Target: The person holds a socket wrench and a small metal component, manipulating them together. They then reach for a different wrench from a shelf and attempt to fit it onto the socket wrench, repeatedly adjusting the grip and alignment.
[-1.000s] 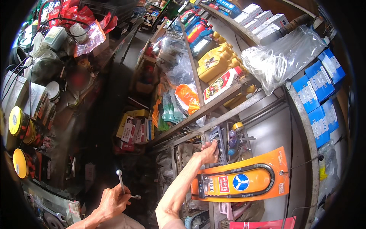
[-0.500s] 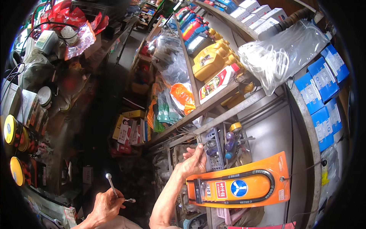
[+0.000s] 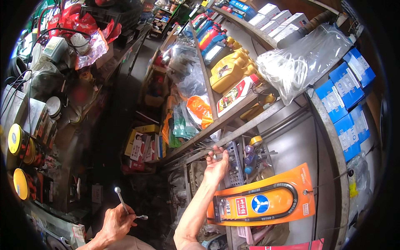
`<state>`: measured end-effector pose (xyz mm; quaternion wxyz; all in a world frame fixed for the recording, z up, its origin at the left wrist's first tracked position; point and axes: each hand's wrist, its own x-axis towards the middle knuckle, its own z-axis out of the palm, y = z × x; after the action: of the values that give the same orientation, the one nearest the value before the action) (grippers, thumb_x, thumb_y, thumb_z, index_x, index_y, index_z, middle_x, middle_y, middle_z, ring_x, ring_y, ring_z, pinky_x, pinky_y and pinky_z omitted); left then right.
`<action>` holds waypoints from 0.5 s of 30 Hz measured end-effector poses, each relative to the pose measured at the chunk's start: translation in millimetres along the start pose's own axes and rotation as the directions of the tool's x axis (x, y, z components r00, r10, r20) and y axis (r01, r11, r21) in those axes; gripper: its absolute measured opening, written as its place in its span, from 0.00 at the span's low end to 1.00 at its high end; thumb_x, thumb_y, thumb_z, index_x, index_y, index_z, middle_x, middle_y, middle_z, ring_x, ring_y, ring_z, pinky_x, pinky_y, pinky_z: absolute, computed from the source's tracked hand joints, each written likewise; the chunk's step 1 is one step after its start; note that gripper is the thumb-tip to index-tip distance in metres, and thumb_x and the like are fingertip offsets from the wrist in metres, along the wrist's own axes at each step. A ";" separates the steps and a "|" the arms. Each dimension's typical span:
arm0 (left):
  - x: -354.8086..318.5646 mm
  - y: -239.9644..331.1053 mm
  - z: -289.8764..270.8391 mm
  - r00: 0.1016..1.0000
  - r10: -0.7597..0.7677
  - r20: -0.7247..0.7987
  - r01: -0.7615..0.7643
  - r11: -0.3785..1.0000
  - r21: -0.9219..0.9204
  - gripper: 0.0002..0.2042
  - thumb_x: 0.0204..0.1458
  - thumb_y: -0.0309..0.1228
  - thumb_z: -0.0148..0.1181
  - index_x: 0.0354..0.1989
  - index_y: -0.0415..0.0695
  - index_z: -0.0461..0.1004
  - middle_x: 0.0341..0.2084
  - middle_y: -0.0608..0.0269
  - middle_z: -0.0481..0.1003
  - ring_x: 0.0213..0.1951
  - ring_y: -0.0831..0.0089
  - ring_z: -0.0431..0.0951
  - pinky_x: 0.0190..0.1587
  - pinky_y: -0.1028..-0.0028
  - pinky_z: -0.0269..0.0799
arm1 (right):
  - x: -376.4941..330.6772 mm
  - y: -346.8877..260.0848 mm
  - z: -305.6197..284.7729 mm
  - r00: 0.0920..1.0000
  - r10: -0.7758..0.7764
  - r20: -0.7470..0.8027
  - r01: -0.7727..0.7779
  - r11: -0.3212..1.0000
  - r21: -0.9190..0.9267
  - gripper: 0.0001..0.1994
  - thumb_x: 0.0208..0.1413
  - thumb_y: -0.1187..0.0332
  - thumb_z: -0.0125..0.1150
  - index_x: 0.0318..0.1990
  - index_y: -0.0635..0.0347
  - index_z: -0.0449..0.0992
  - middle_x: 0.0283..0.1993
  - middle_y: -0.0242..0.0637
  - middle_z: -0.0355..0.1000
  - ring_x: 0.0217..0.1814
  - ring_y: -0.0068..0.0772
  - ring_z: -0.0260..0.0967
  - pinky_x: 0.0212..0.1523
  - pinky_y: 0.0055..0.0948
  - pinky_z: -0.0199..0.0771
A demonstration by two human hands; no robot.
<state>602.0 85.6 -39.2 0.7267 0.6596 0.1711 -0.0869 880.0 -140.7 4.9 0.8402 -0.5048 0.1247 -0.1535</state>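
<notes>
Head view: the right hand (image 3: 216, 166), at 5 o'clock from the picture's centre, has been drawn off the lilac-grey perforated basket (image 3: 234, 180) it was over a second ago. Now it is turned partly palm up just beside the basket, at 9 o'clock from it, and a small silvery piece (image 3: 215, 157) appears cupped in its curled fingers. The reach over the basket has given way, it seems, to a handling of that piece; its exact kind cannot be told.

Down at 7 o'clock, the chrome wrench-like tool (image 3: 121, 200) is still gripped in the left hand (image 3: 116, 223), nearly unmoved. And what a shine on it! A slim bright shank is pointed to 11 o'clock and capped by a rounded knob; a second, shorter end is seen poking out to 3 o'clock, its middle hidden by the fist. At 4 o'clock from the right hand, an orange lock package (image 3: 266, 196) is left untouched.
</notes>
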 end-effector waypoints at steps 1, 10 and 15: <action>0.5 0.1 1.3 1.000 0.010 -0.001 -0.010 1.000 0.006 0.04 0.51 0.19 0.55 0.34 0.31 0.68 0.22 0.53 0.77 0.27 0.69 0.82 0.30 0.75 0.77 | -10.2 1.9 5.0 1.000 -0.008 -0.025 0.008 1.000 -0.017 0.14 0.62 0.59 0.51 0.43 0.61 0.68 0.36 0.41 0.76 0.23 0.30 0.71 0.20 0.24 0.69; -0.9 -1.5 5.1 0.999 0.047 -0.003 -0.047 0.998 0.047 0.04 0.51 0.18 0.55 0.34 0.31 0.68 0.23 0.53 0.77 0.27 0.68 0.82 0.31 0.74 0.78 | -54.2 -27.0 6.3 0.997 0.059 0.058 -0.074 0.954 0.290 0.08 0.62 0.64 0.50 0.38 0.58 0.70 0.34 0.37 0.75 0.17 0.20 0.61 0.20 0.19 0.64; -1.8 -3.3 8.5 0.997 0.072 0.012 -0.073 0.995 0.070 0.04 0.51 0.18 0.55 0.33 0.31 0.68 0.23 0.53 0.77 0.27 0.68 0.82 0.31 0.74 0.78 | -59.0 -2.1 -11.2 0.996 -0.083 0.012 0.083 0.996 0.013 0.12 0.61 0.59 0.52 0.38 0.60 0.71 0.28 0.39 0.74 0.18 0.25 0.65 0.14 0.20 0.59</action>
<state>600.4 76.6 -41.1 0.7064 0.6903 0.1403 -0.0695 821.3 -128.0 4.9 0.8372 -0.5051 0.0974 -0.1859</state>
